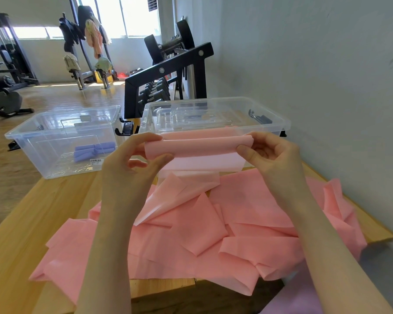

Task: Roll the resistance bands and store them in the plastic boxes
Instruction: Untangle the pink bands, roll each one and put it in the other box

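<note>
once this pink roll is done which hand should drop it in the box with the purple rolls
Left, likely. The left hand holds the pink roll on the side of the left box, where the purple rolls lie; the right hand is farther.

Box label (95,161) too small to read; forearms cut off.

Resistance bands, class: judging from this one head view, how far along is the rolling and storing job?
Done: a rolled purple band lies in the left box. In hand: the left hand and right hand pinch the ends of a pink roll just begun. Left: most of that pink band lies loose on the table; the right box holds no band that shows.
</note>
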